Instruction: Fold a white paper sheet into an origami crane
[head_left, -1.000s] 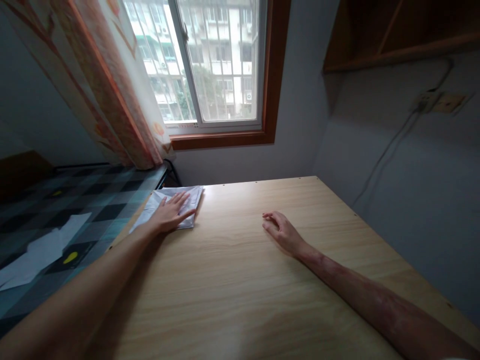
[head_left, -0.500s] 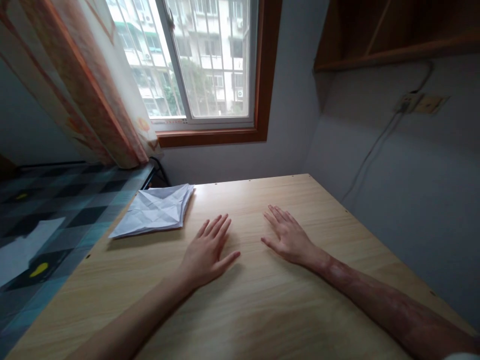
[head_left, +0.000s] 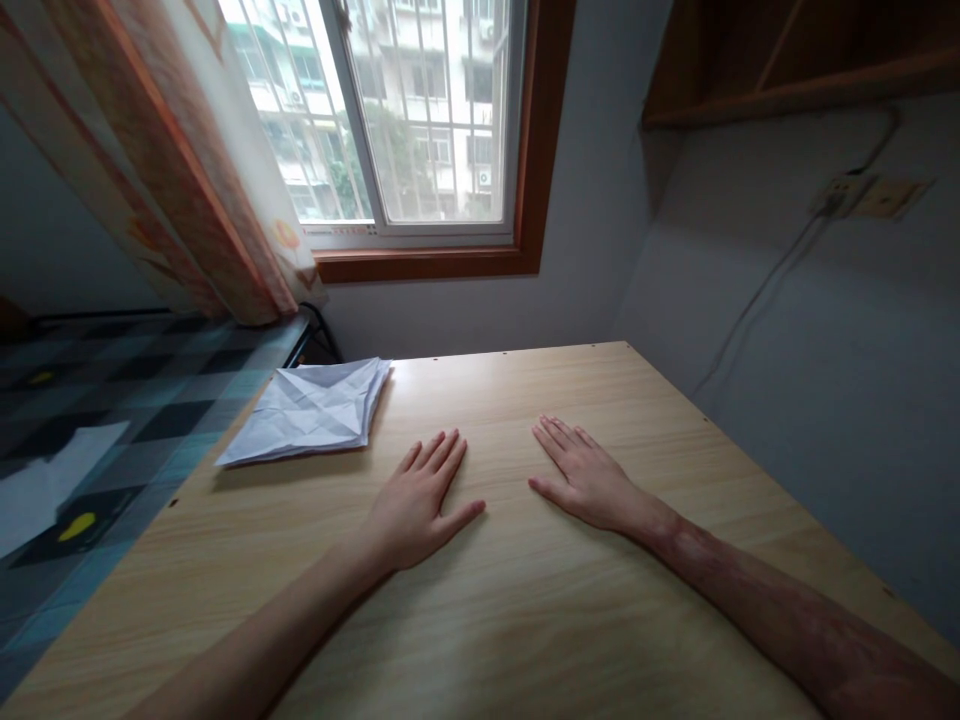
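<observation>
My left hand (head_left: 421, 500) lies palm down on the wooden tabletop (head_left: 480, 640), fingers stretched out and thumb pointing to the right. Across a short gap, my right hand (head_left: 581, 475) rests flat on the same surface, its thumb apart from the fingers. Neither hand holds anything. A stack of creased white paper sheets (head_left: 311, 410) lies at the table's far left corner, just beyond my left hand and not touched by it.
To the left is a bed with a checked cover (head_left: 180, 390), with white paper (head_left: 67, 475) on it. A curtain (head_left: 172, 160) hangs beside the barred window (head_left: 435, 130). On the right wall are a shelf (head_left: 810, 95), a socket (head_left: 847, 192) and a cable (head_left: 757, 300).
The view has shifted slightly. Both hands now lie flatter against the tabletop, their fingers still stretched. The paper stack stays in place.
</observation>
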